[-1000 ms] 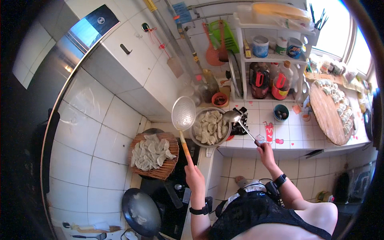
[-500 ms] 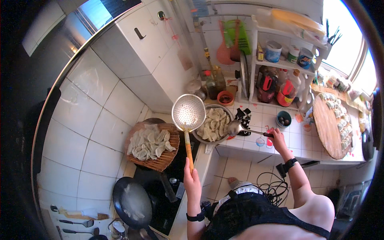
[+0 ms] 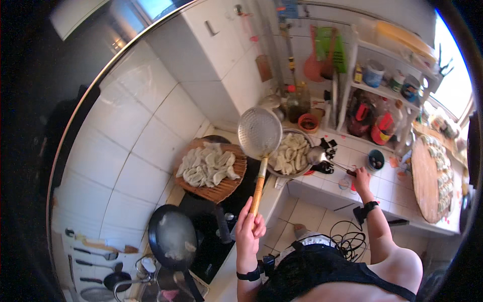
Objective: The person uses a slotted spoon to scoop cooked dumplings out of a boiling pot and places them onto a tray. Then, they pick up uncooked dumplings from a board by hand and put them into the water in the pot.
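My left hand (image 3: 250, 226) is closed around the wooden handle of a perforated metal skimmer (image 3: 259, 132). Its round head is raised, overlapping the left edge of a metal bowl (image 3: 287, 176) in this view. Whitish dumplings (image 3: 296, 150) fill that bowl. My right hand (image 3: 361, 179) grips the dark handle of a metal ladle (image 3: 316, 155), whose head is at the bowl's right edge; whether they touch I cannot tell. More dumplings (image 3: 209, 165) lie on a ribbed wooden tray (image 3: 234, 185) at the left. A dark wok (image 3: 157, 250) with cloudy liquid and pale pieces stands nearer me.
Right of the ladle stands a small dark cup (image 3: 376, 160) with round things in it. A round wooden board (image 3: 422, 186) carries rows of dumplings at the far right. Behind are a white shelf (image 3: 387, 89) with jars and bottles. Black cables (image 3: 347, 241) lie coiled on the floor.
The view has shifted, so the scene sits farther right. The skimmer's handle leans more to the right, and my left fingers now show wrapped around it. Both hands keep their tools.
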`<state>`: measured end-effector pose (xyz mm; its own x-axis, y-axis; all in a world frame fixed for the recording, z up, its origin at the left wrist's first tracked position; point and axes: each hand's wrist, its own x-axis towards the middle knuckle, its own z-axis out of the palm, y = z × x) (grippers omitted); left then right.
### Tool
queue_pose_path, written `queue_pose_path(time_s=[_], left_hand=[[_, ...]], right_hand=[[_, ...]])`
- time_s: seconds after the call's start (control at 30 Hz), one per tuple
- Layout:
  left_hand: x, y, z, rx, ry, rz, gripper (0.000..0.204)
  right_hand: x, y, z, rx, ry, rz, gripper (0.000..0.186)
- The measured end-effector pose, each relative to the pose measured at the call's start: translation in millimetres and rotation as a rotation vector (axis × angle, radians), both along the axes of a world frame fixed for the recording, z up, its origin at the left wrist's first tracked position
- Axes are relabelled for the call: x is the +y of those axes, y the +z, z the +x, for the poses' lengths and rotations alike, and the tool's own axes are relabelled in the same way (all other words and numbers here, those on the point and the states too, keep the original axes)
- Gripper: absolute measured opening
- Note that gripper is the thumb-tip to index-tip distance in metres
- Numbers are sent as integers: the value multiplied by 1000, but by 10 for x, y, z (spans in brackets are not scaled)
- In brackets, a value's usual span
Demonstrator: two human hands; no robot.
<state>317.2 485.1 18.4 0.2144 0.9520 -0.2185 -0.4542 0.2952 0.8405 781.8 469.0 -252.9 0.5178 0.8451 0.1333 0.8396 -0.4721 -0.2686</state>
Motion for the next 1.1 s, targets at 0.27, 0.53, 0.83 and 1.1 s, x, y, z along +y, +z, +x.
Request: queue_pose_path(time_s=[0.27, 0.53, 0.83, 1.1], left_hand=[[-928, 381, -962, 467, 572, 226, 47], [-1779, 195, -2285, 1738, 838, 57, 50], [-1909, 255, -2633, 1908, 501, -390, 50], [-1992, -230, -3096, 1694, 500, 23, 39]], right_hand=[[237, 259, -383, -92, -112, -75, 30], [437, 1297, -2024, 953, 802, -449, 17], [72, 1090, -3349, 746, 1471, -416, 14], [30, 1006, -3478, 891, 1546, -370, 15]])
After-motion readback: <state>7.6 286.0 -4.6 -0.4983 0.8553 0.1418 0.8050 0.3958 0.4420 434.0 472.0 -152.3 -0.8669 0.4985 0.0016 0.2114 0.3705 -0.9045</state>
